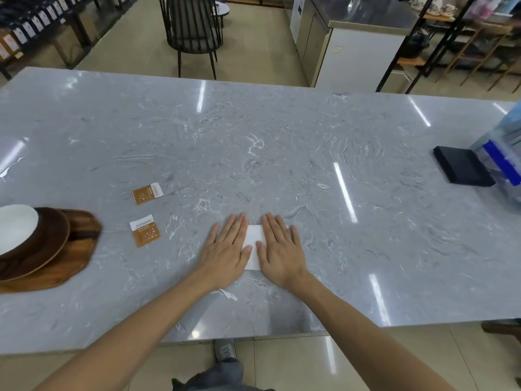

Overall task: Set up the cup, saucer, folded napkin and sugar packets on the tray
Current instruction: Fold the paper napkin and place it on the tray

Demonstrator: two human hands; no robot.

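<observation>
- From my remote station I record both hands flat on the grey marble table (pixel 282 142), side by side, palms down, fingers straight and lying close together; neither hand grips anything.
- The left hand (pixel 227 249) presses on the left part of the white napkin (pixel 255 244); the right hand (pixel 280 251) presses on its right part; only a narrow white strip of the napkin shows between them, with its near edge visible below the thumbs; I cannot tell how many folds it carries.
- The napkin lies on the table top, near the front edge, well apart from the tray (pixel 70 261); it is not on the tray.
- The wooden tray sits at the left edge of the view, partly cut off; a dark brown saucer (pixel 48 249) rests on it; a white cup (pixel 17 227) sits on the saucer, also cut off by the frame, so I cannot see it whole.
- Two brown-and-white sugar packets lie flat on the table between the tray and the hands; the nearer packet (pixel 145 234) is just beside the tray's right side; the farther packet (pixel 147 193) lies beyond it; the two are apart, not touching; neither is on the tray.
- At the far right a black flat box (pixel 462 167) lies on the table, touching or just beside a clear plastic container with blue fittings (pixel 504 162); which of the two, I cannot tell.
- Beyond the table a black slatted chair (pixel 193 29) stands on the tiled floor.
</observation>
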